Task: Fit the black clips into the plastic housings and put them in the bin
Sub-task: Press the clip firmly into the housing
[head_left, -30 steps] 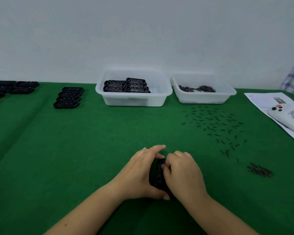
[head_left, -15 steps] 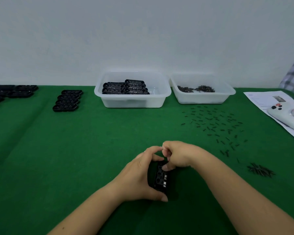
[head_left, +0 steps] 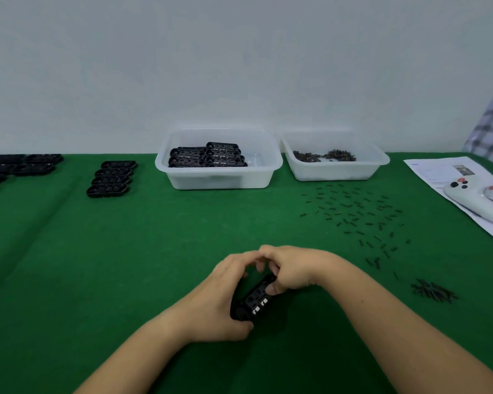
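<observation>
The housing [head_left: 254,301] now tilts between the gripping left hand [head_left: 225,297] and right hand [head_left: 289,270]; several finished housings fill the bin [head_left: 219,177], four empties [head_left: 110,180] wait.

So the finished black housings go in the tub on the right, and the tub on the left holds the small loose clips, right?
Swapped: the head view shows the housings in the left tub and the clips in the right tub.
</observation>
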